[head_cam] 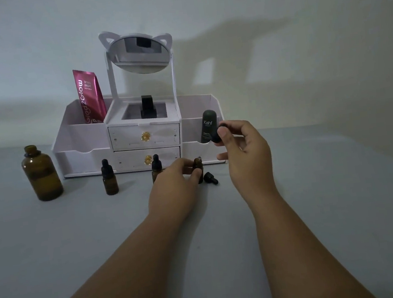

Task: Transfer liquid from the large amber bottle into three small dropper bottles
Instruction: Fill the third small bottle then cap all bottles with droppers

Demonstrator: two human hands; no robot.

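The large amber bottle (41, 173) stands uncapped at the left of the table, part full. Two capped small dropper bottles stand in front of the organiser, one (109, 178) at centre left and one (156, 168) partly behind my left hand. My left hand (175, 181) grips a third small amber bottle (198, 164), which is open at the top. My right hand (242, 150) pinches a black dropper cap (219, 133) above and to the right of that bottle. Another black cap (210, 177) lies on the table just right of the held bottle.
A white cosmetic organiser (139, 136) with two drawers and a cat-ear mirror (139, 53) stands against the wall. It holds a pink tube (90, 97), a black bottle (147, 106) and a dark Kahf container (208, 125). The grey table (102, 234) stretches toward me.
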